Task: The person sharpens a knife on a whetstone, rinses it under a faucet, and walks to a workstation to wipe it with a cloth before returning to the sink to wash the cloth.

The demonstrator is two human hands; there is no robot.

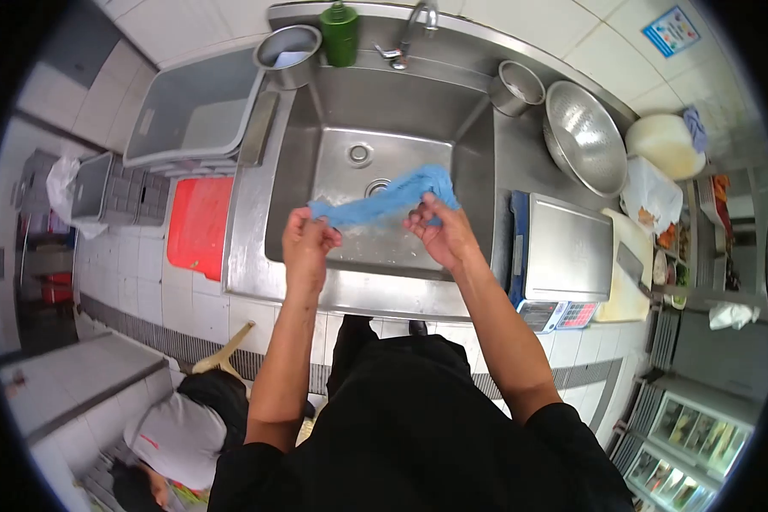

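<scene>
A blue cloth (384, 200) is stretched above the steel sink (350, 286), one end in each hand. My left hand (307, 246) pinches its left end near the front of the basin. At the bunched right end, my right hand (442, 230) grips the cloth between thumb and fingers. Beneath the cloth, one drain shows fully and another is partly covered. A curved faucet (410, 38) stands at the sink's back edge, with a green bottle (340, 36) and a steel pot (290, 55) to its left.
Right of the sink are a digital scale (567, 252), a small steel pot (518, 88), a perforated bowl (584, 136) and a knife (631, 264) on a board. At left are a grey bin (196, 107) and a red lid (198, 226). A person (179, 435) crouches behind, lower left.
</scene>
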